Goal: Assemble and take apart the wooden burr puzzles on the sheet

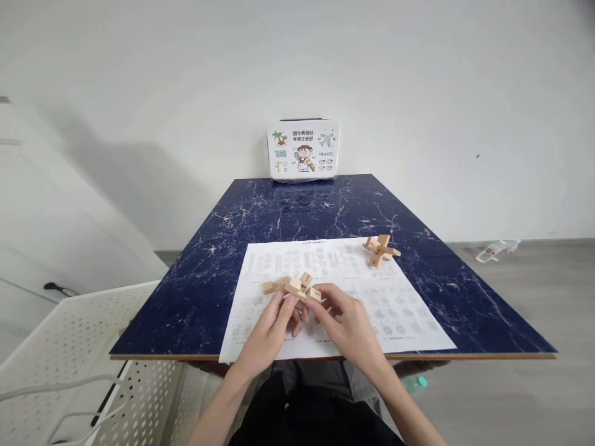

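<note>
Several small notched wooden puzzle pieces (294, 285) are held together just above the printed sheet (260, 263). My left hand (273, 322) pinches them from the left and my right hand (346, 319) from the right, with fingertips close together. Dark marks show on two of the pieces. Just beyond my left fingers is another wooden piece (269, 287); whether it touches the sheet or the held pieces, I cannot tell. An interlocked wooden burr puzzle (380, 250) sits at the sheet's far right corner, away from both hands.
The sheet lies on a dark blue marble-patterned table (297, 210). A white case (304, 150) with cartoon prints stands at the back against the wall. To the left is a white perforated container (51, 328) with a cable (60, 387). A clear plastic bottle (495, 250) lies on the floor at right.
</note>
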A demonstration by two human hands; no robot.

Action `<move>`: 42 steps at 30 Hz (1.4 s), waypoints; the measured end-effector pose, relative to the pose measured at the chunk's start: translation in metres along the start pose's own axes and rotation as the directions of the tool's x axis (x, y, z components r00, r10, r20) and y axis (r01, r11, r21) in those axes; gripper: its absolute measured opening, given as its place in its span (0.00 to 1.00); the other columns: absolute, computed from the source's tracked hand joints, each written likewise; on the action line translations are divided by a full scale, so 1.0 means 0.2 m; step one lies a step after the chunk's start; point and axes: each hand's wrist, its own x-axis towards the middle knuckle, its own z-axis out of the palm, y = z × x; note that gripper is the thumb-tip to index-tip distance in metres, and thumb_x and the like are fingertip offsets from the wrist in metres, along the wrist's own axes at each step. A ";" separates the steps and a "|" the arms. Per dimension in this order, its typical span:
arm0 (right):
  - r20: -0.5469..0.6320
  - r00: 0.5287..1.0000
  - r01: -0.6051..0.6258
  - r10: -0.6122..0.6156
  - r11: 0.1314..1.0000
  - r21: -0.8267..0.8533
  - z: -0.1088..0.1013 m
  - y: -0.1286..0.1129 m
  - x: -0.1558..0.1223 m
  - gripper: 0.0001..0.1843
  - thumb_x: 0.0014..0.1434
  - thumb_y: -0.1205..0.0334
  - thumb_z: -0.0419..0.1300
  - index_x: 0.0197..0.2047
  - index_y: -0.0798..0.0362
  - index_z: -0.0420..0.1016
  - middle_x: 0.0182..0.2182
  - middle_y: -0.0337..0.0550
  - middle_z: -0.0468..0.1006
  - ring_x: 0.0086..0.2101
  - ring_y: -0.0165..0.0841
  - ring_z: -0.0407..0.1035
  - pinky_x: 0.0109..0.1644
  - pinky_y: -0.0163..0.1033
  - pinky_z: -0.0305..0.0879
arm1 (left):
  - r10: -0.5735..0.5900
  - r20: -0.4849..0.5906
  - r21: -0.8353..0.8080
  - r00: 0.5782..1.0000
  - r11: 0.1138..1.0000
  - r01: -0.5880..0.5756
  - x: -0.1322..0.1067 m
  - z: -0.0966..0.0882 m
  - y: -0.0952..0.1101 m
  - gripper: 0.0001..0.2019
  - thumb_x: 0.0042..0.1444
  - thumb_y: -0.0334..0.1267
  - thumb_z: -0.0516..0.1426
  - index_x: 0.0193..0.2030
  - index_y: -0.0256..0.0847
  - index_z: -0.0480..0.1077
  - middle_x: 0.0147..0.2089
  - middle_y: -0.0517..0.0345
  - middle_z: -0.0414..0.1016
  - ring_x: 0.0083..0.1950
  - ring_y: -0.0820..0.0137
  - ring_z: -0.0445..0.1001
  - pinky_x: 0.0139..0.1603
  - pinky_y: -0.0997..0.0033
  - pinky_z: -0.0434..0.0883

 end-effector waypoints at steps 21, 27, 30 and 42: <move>-0.255 0.814 0.362 -0.521 0.800 -0.478 0.07 0.03 -0.03 0.08 0.73 0.60 0.61 0.51 0.53 0.78 0.32 0.40 0.80 0.24 0.27 0.72 0.27 0.33 0.68 | -0.030 -0.019 0.088 0.999 0.996 0.032 0.01 -0.01 -0.01 0.20 0.76 0.53 0.46 0.55 0.40 0.69 0.29 0.64 0.68 0.33 0.68 0.67 0.43 0.65 0.66; -0.269 0.809 0.347 -0.522 0.794 -0.500 0.09 0.04 -0.03 0.08 0.73 0.60 0.61 0.51 0.52 0.79 0.33 0.42 0.82 0.24 0.28 0.73 0.26 0.33 0.68 | -0.032 -0.041 0.087 0.999 0.996 0.036 0.01 -0.01 0.00 0.20 0.75 0.54 0.47 0.52 0.40 0.69 0.27 0.64 0.68 0.31 0.68 0.68 0.41 0.65 0.65; -0.256 0.834 0.320 -0.489 0.806 -0.497 0.10 0.04 -0.03 0.08 0.73 0.60 0.61 0.51 0.52 0.79 0.34 0.43 0.83 0.24 0.29 0.73 0.27 0.35 0.69 | -0.026 -0.054 0.078 0.998 0.997 0.030 0.01 0.00 0.00 0.21 0.75 0.54 0.48 0.53 0.39 0.70 0.26 0.64 0.69 0.32 0.67 0.69 0.42 0.65 0.66; -0.187 0.854 0.320 -0.485 0.774 -0.547 0.09 0.06 -0.04 0.10 0.73 0.64 0.60 0.53 0.49 0.81 0.43 0.47 0.84 0.32 0.33 0.80 0.30 0.35 0.70 | -0.020 -0.075 -0.013 0.997 1.000 0.020 0.01 0.01 -0.02 0.19 0.73 0.54 0.53 0.52 0.40 0.74 0.43 0.53 0.84 0.45 0.60 0.82 0.51 0.60 0.75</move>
